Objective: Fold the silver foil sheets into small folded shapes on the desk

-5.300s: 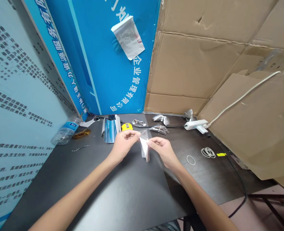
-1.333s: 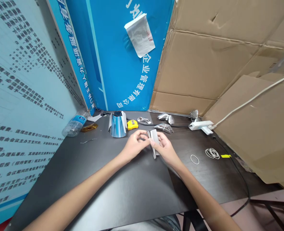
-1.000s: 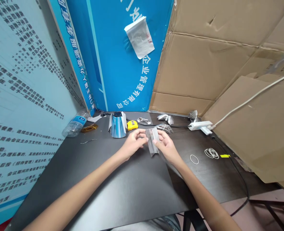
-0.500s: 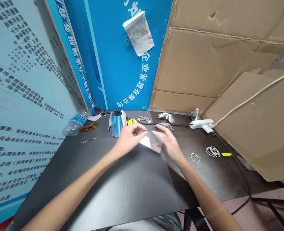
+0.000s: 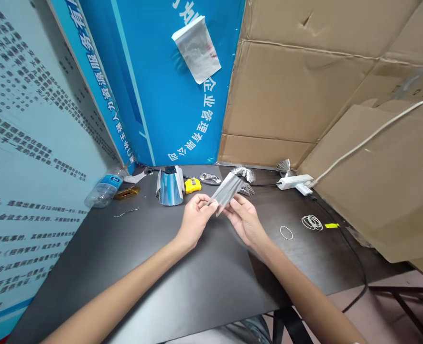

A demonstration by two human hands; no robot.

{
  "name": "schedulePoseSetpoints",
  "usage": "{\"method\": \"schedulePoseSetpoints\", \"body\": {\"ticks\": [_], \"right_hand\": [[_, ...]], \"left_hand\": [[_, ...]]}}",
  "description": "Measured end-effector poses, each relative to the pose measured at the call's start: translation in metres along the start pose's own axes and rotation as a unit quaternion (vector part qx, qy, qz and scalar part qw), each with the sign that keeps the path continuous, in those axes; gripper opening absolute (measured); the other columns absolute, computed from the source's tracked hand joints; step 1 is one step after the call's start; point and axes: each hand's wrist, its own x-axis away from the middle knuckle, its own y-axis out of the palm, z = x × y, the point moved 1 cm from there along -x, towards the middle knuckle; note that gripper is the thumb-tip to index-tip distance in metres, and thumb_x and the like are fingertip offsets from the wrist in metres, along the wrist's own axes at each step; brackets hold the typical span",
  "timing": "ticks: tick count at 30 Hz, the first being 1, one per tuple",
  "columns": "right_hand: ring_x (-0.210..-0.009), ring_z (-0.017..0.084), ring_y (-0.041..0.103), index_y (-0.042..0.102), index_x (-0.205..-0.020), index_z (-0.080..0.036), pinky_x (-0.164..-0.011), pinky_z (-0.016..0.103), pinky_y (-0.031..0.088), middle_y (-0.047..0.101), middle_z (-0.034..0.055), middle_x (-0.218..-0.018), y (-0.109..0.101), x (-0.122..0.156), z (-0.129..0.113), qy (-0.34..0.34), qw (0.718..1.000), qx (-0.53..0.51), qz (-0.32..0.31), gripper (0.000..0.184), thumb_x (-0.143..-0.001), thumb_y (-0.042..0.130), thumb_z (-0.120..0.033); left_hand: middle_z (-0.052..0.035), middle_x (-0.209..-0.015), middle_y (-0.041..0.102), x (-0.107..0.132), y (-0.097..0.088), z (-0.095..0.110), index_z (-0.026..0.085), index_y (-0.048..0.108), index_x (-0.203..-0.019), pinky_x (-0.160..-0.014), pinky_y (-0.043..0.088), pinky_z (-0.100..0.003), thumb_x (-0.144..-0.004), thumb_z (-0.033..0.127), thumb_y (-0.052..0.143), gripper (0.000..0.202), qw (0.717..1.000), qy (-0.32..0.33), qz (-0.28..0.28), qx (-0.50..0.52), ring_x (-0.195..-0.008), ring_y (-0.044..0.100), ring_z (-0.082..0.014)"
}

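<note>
Two-handed pinch on folded silver foil strip (image 5: 226, 190): left hand (image 5: 195, 217) and right hand (image 5: 245, 219) gripping its near end, close together. Held above dark table (image 5: 182, 272), far end tilted right.

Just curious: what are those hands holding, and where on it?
The left hand and right hand pinch a folded silver foil strip by its lower end.
</note>
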Motion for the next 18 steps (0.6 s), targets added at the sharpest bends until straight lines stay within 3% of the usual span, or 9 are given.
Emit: {"method": "schedulePoseSetpoints", "body": {"ticks": [4,8,11,13,16,18], "right_hand": [[-0.085,0.022,0.068,0.073,-0.109,-0.023,-0.078,0.039,0.06,0.075,0.0074,-0.106,0.0,0.0,-0.001,-0.011,1.0,0.011,-0.011,0.037,-0.083,0.084,-0.047],[-0.082,0.019,0.068,0.074,-0.109,-0.023,-0.077,0.034,0.058,0.076,0.0053,-0.1,0.001,0.001,-0.002,-0.004,1.0,0.021,0.012,0.039,-0.079,0.088,-0.045],[-0.077,0.019,0.067,0.075,-0.104,-0.022,-0.072,0.032,0.057,0.076,0.0048,-0.094,0.0,0.0,-0.003,-0.01,0.997,0.07,0.031,0.037,-0.08,0.086,-0.048],[-0.077,0.019,0.067,0.075,-0.098,-0.021,-0.073,0.032,0.056,0.076,0.0043,-0.092,-0.002,-0.001,-0.003,-0.03,0.993,0.11,0.041,0.034,-0.08,0.085,-0.049],[-0.073,0.018,0.065,0.076,-0.093,-0.022,-0.067,0.031,0.055,0.074,0.0031,-0.085,-0.003,0.0,-0.002,-0.061,0.981,0.182,0.035,0.032,-0.08,0.085,-0.049],[-0.071,0.018,0.064,0.076,-0.096,-0.022,-0.064,0.031,0.054,0.072,0.0031,-0.084,-0.003,0.003,0.001,-0.074,0.972,0.223,0.012,0.031,-0.082,0.083,-0.049]], "left_hand": [[0.0022,-0.081,0.067,0.002,0.0,-0.007,0.021,0.051,-0.085,-0.079,0.05,-0.025,-0.079,0.036,0.083,0.036,1.0,-0.001,0.004,-0.019,-0.078,0.067,-0.0134],[0.0033,-0.08,0.063,0.004,-0.002,-0.013,0.021,0.05,-0.084,-0.074,0.048,-0.023,-0.08,0.036,0.081,0.035,0.999,-0.005,0.013,-0.04,-0.077,0.064,-0.0127],[0.0035,-0.079,0.062,0.006,-0.003,-0.013,0.021,0.052,-0.085,-0.071,0.047,-0.023,-0.082,0.037,0.08,0.033,0.997,-0.002,-0.013,-0.081,-0.076,0.063,-0.0127],[-0.0001,-0.09,0.067,0.006,-0.002,-0.008,0.02,0.057,-0.093,-0.078,0.051,-0.025,-0.084,0.038,0.08,0.03,0.992,0.011,-0.045,-0.113,-0.085,0.067,-0.0153],[-0.0081,-0.121,0.071,0.005,-0.001,0.005,0.021,0.063,-0.115,-0.097,0.052,-0.033,-0.088,0.038,0.079,0.035,0.985,0.048,-0.081,-0.147,-0.113,0.068,-0.0224],[-0.0093,-0.128,0.071,0.004,-0.001,0.014,0.023,0.066,-0.122,-0.104,0.051,-0.036,-0.089,0.037,0.078,0.039,0.98,0.075,-0.085,-0.163,-0.12,0.066,-0.0248]]}}
